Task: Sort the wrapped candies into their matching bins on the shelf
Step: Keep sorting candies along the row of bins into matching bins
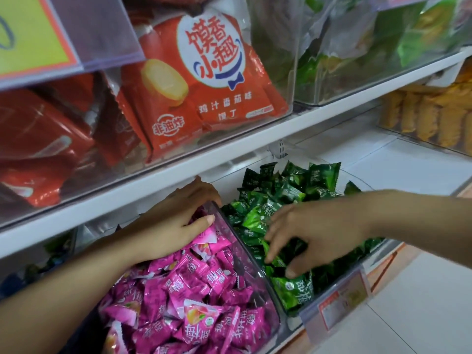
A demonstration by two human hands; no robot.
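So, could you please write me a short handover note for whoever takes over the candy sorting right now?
Left hand: open, palm down on the pink candies, at the back of the pile.
Right hand: fingers spread, tips touching the green candies; nothing plainly pinched.
A clear divider separates pink from green.
Done: no stray colour shows on either side.
To do: check under both hands and deeper in the piles, which are hidden.

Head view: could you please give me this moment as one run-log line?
left hand: rests on pink candies | right hand: fingers spread in green candies | clear divider between them
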